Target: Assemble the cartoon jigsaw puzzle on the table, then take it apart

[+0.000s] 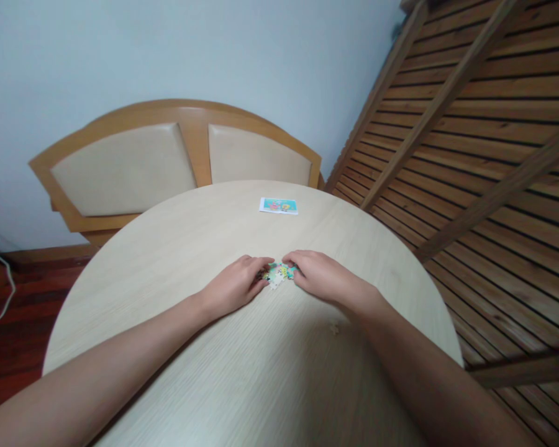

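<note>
A small cluster of colourful jigsaw puzzle pieces (276,277), in green, yellow and white, lies on the round table between my two hands. From the left, my left hand (237,282) curls its fingers and thumb round the cluster's edge. On the opposite side, my right hand (317,277) has its bent fingers and thumb on the right edge of the pieces. Which pieces are joined is too small to tell, and fingers hide some of them. One loose puzzle piece (334,329) rests apart, in shadow beneath my right forearm.
Farther back on the pale wooden table (190,230) lies a colourful picture card (279,206). Behind the table stands a headboard (198,146) with cream panels, against a pale wall. Slatted wood (470,155) leans at the right. A white cable (10,285) hangs at far left.
</note>
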The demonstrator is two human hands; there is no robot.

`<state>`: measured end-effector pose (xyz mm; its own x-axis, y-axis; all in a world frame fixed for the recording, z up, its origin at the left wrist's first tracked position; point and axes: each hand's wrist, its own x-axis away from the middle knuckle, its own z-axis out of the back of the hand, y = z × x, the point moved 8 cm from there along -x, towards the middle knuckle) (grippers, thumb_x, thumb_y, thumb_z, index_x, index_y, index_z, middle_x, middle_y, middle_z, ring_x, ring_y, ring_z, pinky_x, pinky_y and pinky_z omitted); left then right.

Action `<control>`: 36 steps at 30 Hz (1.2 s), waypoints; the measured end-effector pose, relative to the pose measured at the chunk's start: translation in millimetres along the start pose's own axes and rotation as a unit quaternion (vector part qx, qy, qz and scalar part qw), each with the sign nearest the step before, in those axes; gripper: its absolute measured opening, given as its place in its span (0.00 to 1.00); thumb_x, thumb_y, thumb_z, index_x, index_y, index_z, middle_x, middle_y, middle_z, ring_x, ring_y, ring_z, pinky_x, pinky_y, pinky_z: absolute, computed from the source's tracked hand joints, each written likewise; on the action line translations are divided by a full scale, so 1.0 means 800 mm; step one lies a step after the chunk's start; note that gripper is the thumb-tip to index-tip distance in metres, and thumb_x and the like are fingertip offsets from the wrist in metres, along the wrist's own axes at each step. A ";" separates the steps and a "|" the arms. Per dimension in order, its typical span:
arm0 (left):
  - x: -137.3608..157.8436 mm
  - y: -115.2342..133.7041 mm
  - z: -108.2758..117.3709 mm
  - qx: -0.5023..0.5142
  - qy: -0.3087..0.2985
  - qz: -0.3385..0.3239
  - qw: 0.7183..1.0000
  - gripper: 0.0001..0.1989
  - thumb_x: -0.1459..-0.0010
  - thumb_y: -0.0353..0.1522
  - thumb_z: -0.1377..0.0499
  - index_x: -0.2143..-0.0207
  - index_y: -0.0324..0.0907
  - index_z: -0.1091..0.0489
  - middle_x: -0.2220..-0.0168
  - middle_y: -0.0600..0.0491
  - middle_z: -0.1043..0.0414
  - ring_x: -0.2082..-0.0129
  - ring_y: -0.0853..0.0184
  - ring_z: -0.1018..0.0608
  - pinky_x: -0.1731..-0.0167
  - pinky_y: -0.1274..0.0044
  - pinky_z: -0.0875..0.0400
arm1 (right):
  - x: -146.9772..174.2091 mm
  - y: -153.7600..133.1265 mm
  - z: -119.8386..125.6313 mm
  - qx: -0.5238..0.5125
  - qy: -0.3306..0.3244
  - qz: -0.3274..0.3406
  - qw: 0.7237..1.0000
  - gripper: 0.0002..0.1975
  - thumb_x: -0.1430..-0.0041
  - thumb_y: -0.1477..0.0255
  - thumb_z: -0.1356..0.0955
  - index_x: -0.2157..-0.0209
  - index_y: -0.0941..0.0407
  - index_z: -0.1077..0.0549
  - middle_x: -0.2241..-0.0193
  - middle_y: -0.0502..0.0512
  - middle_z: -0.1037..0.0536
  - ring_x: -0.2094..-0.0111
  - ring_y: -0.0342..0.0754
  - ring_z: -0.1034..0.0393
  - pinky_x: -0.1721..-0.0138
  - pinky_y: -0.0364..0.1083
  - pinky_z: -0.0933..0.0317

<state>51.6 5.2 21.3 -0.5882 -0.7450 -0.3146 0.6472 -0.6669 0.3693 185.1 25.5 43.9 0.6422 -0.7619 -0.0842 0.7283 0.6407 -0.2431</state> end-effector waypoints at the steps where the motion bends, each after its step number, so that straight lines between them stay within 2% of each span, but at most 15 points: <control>1: -0.001 0.004 -0.001 -0.020 -0.007 -0.017 1.000 0.19 0.36 0.28 0.45 0.43 0.40 0.36 0.54 0.44 0.24 0.53 0.57 0.22 0.52 0.66 0.27 | 0.000 0.001 0.000 -0.007 0.002 0.003 1.000 0.15 0.39 0.79 0.37 0.53 0.57 0.24 0.55 0.61 0.20 0.54 0.54 0.26 0.54 0.47 0.38; 4: -0.003 0.009 -0.001 -0.070 -0.017 -0.041 0.997 0.19 0.36 0.25 0.47 0.43 0.38 0.36 0.55 0.43 0.23 0.56 0.56 0.21 0.54 0.65 0.26 | 0.001 0.002 0.000 -0.028 0.009 0.014 0.999 0.13 0.35 0.70 0.34 0.51 0.57 0.24 0.54 0.60 0.21 0.53 0.54 0.27 0.52 0.48 0.38; 6: -0.004 0.009 -0.001 -0.081 -0.012 -0.040 0.996 0.19 0.37 0.24 0.48 0.43 0.38 0.36 0.55 0.43 0.23 0.56 0.57 0.21 0.54 0.66 0.25 | 0.002 0.000 -0.003 -0.032 0.011 0.020 0.999 0.18 0.37 0.63 0.31 0.49 0.56 0.25 0.52 0.60 0.22 0.51 0.55 0.28 0.51 0.48 0.37; 8: -0.005 0.006 0.000 -0.079 -0.004 -0.037 0.996 0.20 0.37 0.23 0.48 0.43 0.39 0.36 0.55 0.44 0.22 0.56 0.58 0.21 0.54 0.67 0.25 | 0.001 -0.003 -0.007 -0.028 0.011 0.021 0.999 0.21 0.39 0.61 0.29 0.48 0.56 0.25 0.52 0.60 0.23 0.50 0.56 0.29 0.50 0.49 0.37; 11: -0.005 -0.001 0.001 -0.064 0.018 -0.026 0.997 0.20 0.37 0.23 0.49 0.44 0.40 0.35 0.55 0.45 0.22 0.56 0.59 0.20 0.54 0.68 0.24 | -0.004 -0.006 -0.014 -0.023 0.019 0.012 0.999 0.16 0.36 0.64 0.30 0.49 0.55 0.24 0.54 0.59 0.22 0.50 0.54 0.29 0.49 0.49 0.38; 14: -0.005 -0.010 0.007 -0.005 0.059 0.001 0.998 0.18 0.36 0.25 0.48 0.45 0.40 0.35 0.55 0.45 0.22 0.55 0.60 0.19 0.53 0.69 0.24 | -0.009 -0.008 -0.019 -0.034 0.048 0.002 0.998 0.12 0.35 0.66 0.31 0.54 0.56 0.22 0.56 0.58 0.21 0.52 0.53 0.28 0.50 0.48 0.38; 18: -0.004 -0.017 0.012 0.105 0.091 0.048 0.989 0.14 0.35 0.29 0.47 0.47 0.41 0.33 0.56 0.47 0.21 0.58 0.62 0.18 0.57 0.71 0.23 | -0.015 -0.011 -0.020 -0.073 0.099 -0.003 0.992 0.12 0.34 0.64 0.31 0.55 0.56 0.23 0.57 0.57 0.20 0.55 0.51 0.26 0.53 0.46 0.38; 22: -0.004 -0.019 0.016 0.187 0.117 0.080 0.972 0.13 0.34 0.34 0.46 0.49 0.41 0.32 0.57 0.48 0.21 0.60 0.63 0.19 0.63 0.74 0.22 | -0.020 -0.010 -0.022 -0.083 0.103 -0.017 0.991 0.10 0.31 0.67 0.35 0.59 0.55 0.21 0.61 0.56 0.17 0.58 0.50 0.24 0.57 0.46 0.39; 24: -0.003 -0.021 0.017 0.198 0.121 0.093 0.968 0.14 0.34 0.36 0.45 0.50 0.41 0.31 0.57 0.48 0.21 0.62 0.64 0.19 0.66 0.74 0.22 | -0.020 -0.007 -0.022 -0.106 0.108 -0.018 0.988 0.12 0.29 0.67 0.36 0.58 0.54 0.22 0.61 0.55 0.17 0.59 0.49 0.23 0.58 0.45 0.38; 26: -0.002 -0.023 0.018 0.185 0.119 0.102 0.970 0.14 0.34 0.37 0.45 0.50 0.40 0.31 0.57 0.47 0.22 0.62 0.63 0.19 0.64 0.73 0.22 | -0.019 -0.005 -0.021 -0.131 0.114 -0.005 0.985 0.13 0.28 0.69 0.38 0.55 0.53 0.22 0.58 0.54 0.17 0.56 0.49 0.24 0.55 0.46 0.37; 29: 0.002 -0.026 0.020 0.116 0.104 0.100 0.983 0.20 0.37 0.40 0.42 0.46 0.40 0.33 0.50 0.44 0.24 0.54 0.58 0.21 0.53 0.65 0.24 | -0.015 0.001 -0.023 -0.123 0.110 0.011 0.986 0.15 0.31 0.66 0.35 0.48 0.56 0.25 0.48 0.60 0.21 0.47 0.54 0.29 0.46 0.51 0.39; 32: 0.004 -0.022 0.014 0.052 0.047 0.070 0.995 0.30 0.41 0.41 0.38 0.40 0.37 0.37 0.45 0.39 0.28 0.47 0.52 0.25 0.46 0.61 0.29 | -0.012 0.004 -0.033 -0.096 0.072 0.021 0.993 0.29 0.38 0.59 0.29 0.40 0.59 0.31 0.40 0.66 0.29 0.39 0.61 0.37 0.40 0.58 0.43; 33: 0.005 -0.020 0.011 0.041 0.026 0.055 0.997 0.32 0.42 0.40 0.38 0.39 0.37 0.38 0.45 0.39 0.28 0.46 0.52 0.25 0.46 0.61 0.30 | -0.012 0.003 -0.035 -0.093 0.061 0.030 0.993 0.30 0.39 0.59 0.29 0.40 0.59 0.31 0.40 0.66 0.29 0.39 0.62 0.38 0.39 0.59 0.44; 36: 0.004 -0.017 0.006 0.027 -0.001 0.034 0.999 0.28 0.41 0.36 0.39 0.40 0.37 0.36 0.49 0.41 0.26 0.49 0.54 0.24 0.48 0.64 0.29 | -0.012 -0.006 -0.034 -0.102 0.065 0.065 0.991 0.19 0.36 0.65 0.30 0.46 0.56 0.26 0.46 0.61 0.23 0.44 0.56 0.33 0.41 0.56 0.41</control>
<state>38.9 11.8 19.2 -0.5440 -0.7889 -0.2859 0.6587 -0.6125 0.4370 168.7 27.5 19.6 0.6815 -0.6886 -0.2478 0.5700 0.7118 -0.4104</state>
